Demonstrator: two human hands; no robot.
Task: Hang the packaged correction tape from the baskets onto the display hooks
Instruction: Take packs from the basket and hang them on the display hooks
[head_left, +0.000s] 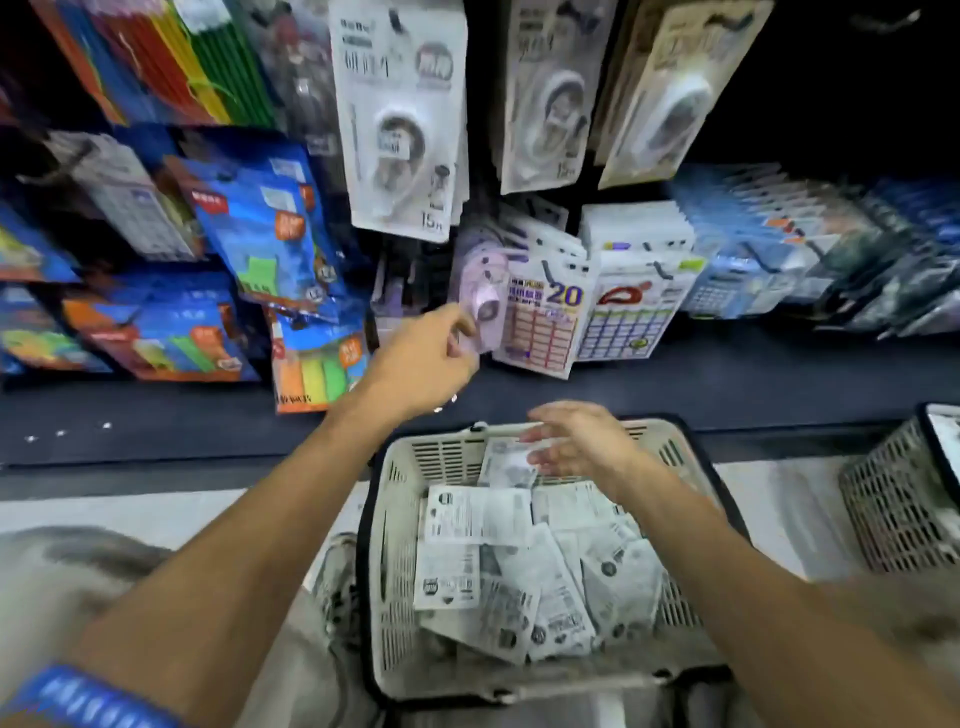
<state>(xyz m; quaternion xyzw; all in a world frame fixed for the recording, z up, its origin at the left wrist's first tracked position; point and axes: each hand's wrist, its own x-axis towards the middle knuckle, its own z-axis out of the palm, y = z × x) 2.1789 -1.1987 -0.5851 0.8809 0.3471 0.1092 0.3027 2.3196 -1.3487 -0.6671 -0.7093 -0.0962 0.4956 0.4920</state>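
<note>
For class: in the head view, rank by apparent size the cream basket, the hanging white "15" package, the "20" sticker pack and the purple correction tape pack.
1. Cream basket, also nearest the camera.
2. "15" package.
3. "20" sticker pack.
4. Purple correction tape pack, partly hidden by the left hand.

A stationery aisle in a retail shop: carded correction tape packs (400, 119) hang in rows from display hooks, beside blue packets of sticky notes (270, 228) and label sheets (545, 322) printed with a large "20". A cream plastic shopping basket (395, 545) full of packaged stock sits on the floor below the dark shelf edge (727, 369); a second basket (898, 499) stands nearby.
</note>
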